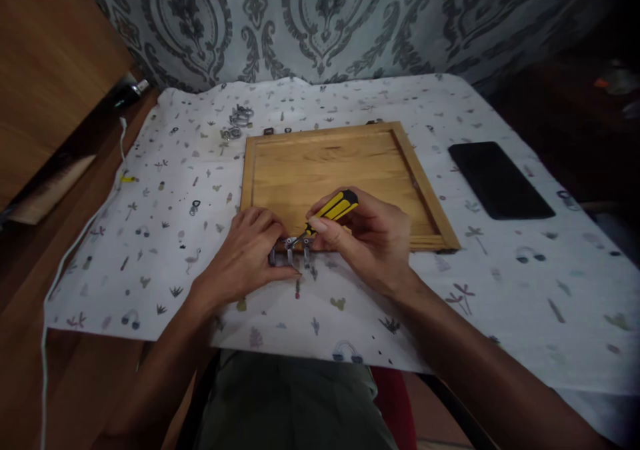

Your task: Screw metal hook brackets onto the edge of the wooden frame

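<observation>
A wooden panel (320,170) with a raised border lies on the table, its near edge towards me. At that edge sit small metal hooks (307,254), several prongs side by side. My left hand (250,247) is closed round the left end of the hooks, fingers on the panel's border and thumb below. Between the fingers and thumb of my right hand (375,237) is a yellow and black screwdriver (334,210), tilted down to the left. Its tip meets the hooks beside my left hand; the exact contact point is too small to make out.
A patterned white cloth (175,290) covers the table. Loose metal pieces (237,120) lie at the back left, and a black phone (500,180) lies on the right. A white cable (70,250) runs along the left side. Behind the table hangs a patterned curtain (325,23).
</observation>
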`<state>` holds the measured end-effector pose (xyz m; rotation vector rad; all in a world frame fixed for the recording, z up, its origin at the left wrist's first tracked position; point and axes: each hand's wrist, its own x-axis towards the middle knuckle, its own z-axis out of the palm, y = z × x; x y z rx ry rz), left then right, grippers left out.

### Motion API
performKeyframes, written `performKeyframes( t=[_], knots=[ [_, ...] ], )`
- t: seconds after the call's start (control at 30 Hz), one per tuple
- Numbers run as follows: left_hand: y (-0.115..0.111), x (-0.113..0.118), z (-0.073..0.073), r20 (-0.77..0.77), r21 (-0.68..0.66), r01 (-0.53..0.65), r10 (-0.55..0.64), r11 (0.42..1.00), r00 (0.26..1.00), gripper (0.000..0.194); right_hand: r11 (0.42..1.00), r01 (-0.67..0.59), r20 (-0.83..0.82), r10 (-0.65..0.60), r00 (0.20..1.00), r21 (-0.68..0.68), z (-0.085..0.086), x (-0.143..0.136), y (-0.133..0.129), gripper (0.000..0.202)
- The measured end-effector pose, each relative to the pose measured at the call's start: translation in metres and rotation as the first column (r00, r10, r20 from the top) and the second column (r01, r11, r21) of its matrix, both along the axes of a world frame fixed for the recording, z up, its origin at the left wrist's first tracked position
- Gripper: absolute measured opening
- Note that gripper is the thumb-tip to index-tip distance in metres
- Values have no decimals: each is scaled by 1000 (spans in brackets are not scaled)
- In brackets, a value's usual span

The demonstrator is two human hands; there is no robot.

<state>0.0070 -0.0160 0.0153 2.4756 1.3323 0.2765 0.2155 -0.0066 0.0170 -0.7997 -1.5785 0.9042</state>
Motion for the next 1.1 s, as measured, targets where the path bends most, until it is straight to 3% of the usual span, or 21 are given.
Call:
performKeyframes(
  t=[0.3, 0.53, 0.7, 0.9, 1.0, 1.1],
  knots=[
    [-1, 0, 1, 0, -12, 8, -8, 1000, 1000, 59, 997, -7, 103, -2, 995, 82, -5, 2, 2, 30],
    [-1, 0, -3, 24, 27, 4, -5, 1000, 1000, 54, 977, -121, 249, 75, 966, 176, 9, 6, 6, 32],
    [-1, 0, -3, 29, 48, 5, -7, 999, 1000, 50, 963, -270, 306, 252, 918, 15, 22, 12, 14, 40],
    [0, -1, -6, 43, 71, 9, -12, 997, 999, 49, 872, -455, 275, 488, 828, -178, 37, 14, 27, 39],
    [0, -1, -8, 64, 73, 2, -7, 997, 998, 47, 866, -450, 241, 494, 835, -217, 39, 9, 27, 39],
    [-1, -1, -9, 85, 54, -5, 0, 999, 996, 47, 929, -327, 243, 363, 900, -176, 35, -1, 21, 40]
  ],
)
